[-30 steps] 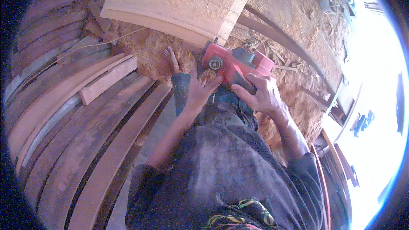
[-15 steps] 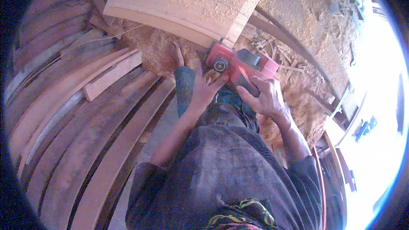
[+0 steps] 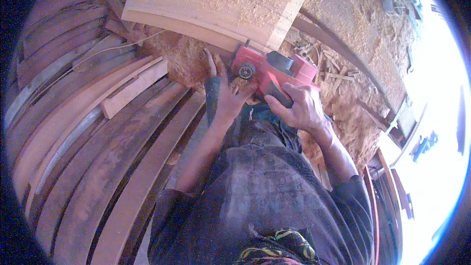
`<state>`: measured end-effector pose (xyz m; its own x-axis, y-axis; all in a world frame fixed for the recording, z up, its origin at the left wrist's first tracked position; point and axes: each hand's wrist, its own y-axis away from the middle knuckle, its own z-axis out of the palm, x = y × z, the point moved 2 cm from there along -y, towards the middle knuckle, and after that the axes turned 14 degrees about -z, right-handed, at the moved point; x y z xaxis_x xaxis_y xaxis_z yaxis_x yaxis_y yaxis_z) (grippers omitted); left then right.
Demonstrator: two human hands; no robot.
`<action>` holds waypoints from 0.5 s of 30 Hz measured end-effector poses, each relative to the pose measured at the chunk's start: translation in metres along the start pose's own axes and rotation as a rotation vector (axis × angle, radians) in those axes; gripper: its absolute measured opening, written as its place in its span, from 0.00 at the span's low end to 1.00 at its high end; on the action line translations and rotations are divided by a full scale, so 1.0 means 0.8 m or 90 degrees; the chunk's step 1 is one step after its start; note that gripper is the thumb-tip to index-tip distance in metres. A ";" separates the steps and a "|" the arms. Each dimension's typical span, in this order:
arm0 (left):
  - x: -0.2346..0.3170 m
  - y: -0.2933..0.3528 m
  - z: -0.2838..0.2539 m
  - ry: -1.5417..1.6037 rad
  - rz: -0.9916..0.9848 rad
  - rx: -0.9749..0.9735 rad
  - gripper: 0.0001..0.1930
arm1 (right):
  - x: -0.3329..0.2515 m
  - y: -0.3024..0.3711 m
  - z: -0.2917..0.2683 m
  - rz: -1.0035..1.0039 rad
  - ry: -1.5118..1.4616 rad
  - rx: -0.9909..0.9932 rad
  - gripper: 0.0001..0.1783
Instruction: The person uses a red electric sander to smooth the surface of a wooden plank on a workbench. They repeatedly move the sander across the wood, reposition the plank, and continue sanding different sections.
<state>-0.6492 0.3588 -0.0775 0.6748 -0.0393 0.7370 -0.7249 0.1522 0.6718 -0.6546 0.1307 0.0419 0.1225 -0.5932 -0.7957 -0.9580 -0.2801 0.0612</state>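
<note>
A red and black electric hand planer (image 3: 267, 76) sits against the near edge of a wide pale wooden board (image 3: 206, 0), by its right corner. My right hand (image 3: 301, 108) is wrapped round the planer's dark rear handle. Beside the planer's near left side is my left hand (image 3: 233, 98), fingers spread and thumb reaching to the red body. Whether that thumb presses on it I cannot tell. A round dark knob or wheel (image 3: 246, 71) shows on the planer's side. Pale shavings lie scattered over the board.
Long dark planks (image 3: 93, 176) lie side by side on the left, with a short pale offcut (image 3: 135, 91) on top. Sawdust (image 3: 171, 54) covers the ground round my bare foot (image 3: 208, 61). A thin cord (image 3: 117, 45) crosses the planks. Wood scraps (image 3: 338, 71) lie right of the planer.
The planer has shifted a little left relative to the board's corner, and both hands have moved with it. The whole view has drifted slightly. My right hand's grip is the same.
</note>
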 end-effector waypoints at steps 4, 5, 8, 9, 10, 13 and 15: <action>-0.001 -0.002 -0.008 -0.012 -0.012 0.026 0.61 | -0.002 -0.005 0.007 0.021 -0.005 0.005 0.28; -0.002 -0.003 -0.010 -0.020 -0.002 0.030 0.61 | -0.003 -0.007 0.007 0.018 -0.005 -0.005 0.26; -0.004 -0.005 -0.016 -0.033 -0.014 0.035 0.61 | -0.006 -0.011 0.007 0.009 -0.003 -0.021 0.23; -0.003 -0.006 -0.017 -0.035 -0.025 0.034 0.61 | -0.006 -0.011 0.009 0.007 -0.001 -0.017 0.23; -0.003 -0.007 -0.019 -0.036 -0.019 0.034 0.60 | -0.006 -0.012 0.010 0.005 0.002 -0.013 0.23; -0.020 -0.017 -0.030 -0.021 -0.006 0.036 0.59 | -0.009 -0.018 0.012 0.010 0.012 -0.029 0.23; -0.025 -0.022 -0.036 0.012 -0.004 0.033 0.58 | -0.014 -0.023 0.013 0.013 0.010 -0.029 0.22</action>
<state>-0.6456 0.3851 -0.1061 0.6815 -0.0217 0.7315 -0.7265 0.1010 0.6797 -0.6412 0.1502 0.0434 0.1077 -0.6101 -0.7849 -0.9474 -0.3022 0.1049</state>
